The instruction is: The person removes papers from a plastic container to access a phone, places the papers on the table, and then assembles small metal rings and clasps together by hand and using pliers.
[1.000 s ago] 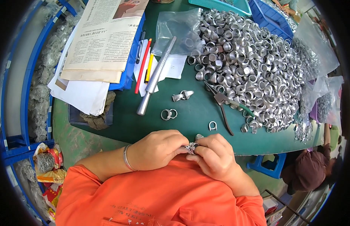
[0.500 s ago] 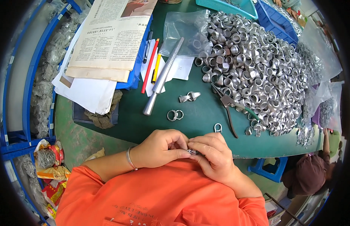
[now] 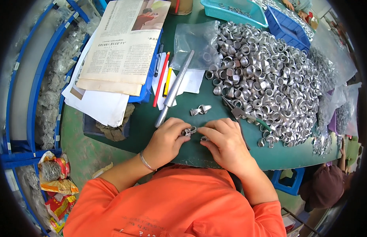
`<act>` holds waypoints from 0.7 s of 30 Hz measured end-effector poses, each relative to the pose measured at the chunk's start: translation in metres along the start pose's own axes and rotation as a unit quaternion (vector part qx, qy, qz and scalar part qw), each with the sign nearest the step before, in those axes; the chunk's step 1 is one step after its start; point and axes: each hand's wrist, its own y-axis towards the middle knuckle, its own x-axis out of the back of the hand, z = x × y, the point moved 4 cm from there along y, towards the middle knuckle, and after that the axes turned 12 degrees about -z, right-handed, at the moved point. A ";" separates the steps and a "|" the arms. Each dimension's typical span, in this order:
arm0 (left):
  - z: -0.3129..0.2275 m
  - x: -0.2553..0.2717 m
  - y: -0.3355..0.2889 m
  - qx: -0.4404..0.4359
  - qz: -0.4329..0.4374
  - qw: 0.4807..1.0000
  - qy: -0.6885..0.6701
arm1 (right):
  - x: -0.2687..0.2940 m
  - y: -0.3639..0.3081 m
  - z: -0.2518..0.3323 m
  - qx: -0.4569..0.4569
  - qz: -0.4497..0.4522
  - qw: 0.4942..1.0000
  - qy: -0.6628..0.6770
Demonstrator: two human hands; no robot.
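Observation:
Silver-coloured metal rings [image 3: 188,130] are pinched between the thumb and fingers of my left hand [image 3: 165,138], just above the green table. How many it holds I cannot make out. My right hand [image 3: 227,145] is closed beside it, with a small piece of a metal ring [image 3: 204,138] showing at its fingertips; the fingers hide most of that ring. Beyond my hands a pair of rings [image 3: 200,110] lies on the table. The tapered metal ring mandrel [image 3: 176,85] rests by my left fingers. Green-handled pliers [image 3: 242,113] lie past my right hand.
A large heap of metal rings [image 3: 270,83] covers the table's right side. Newspaper [image 3: 116,51] and papers lie on a blue tray at left, next to a red pencil [image 3: 161,79] and a yellow marker [image 3: 167,82]. Turquoise [image 3: 234,15] and blue baskets [image 3: 288,27] stand behind.
My hands have parted and moved forward from my body over the table. The left has reached where two rings lay; the right now covers the spot of the single ring near the edge.

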 end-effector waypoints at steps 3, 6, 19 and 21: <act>0.002 -0.001 -0.005 0.225 0.040 0.942 -0.246 | -0.009 0.000 0.000 -0.013 -0.034 0.996 0.081; -0.002 -0.008 -0.014 0.277 0.045 0.875 -0.394 | -0.009 -0.006 0.000 -0.059 -0.058 0.981 0.178; -0.019 -0.007 -0.004 0.168 0.076 0.941 -0.284 | 0.002 -0.018 0.004 -0.057 -0.060 0.990 0.116; -0.016 -0.014 -0.012 0.236 0.074 0.898 -0.365 | 0.004 -0.016 0.011 -0.013 -0.075 0.995 0.063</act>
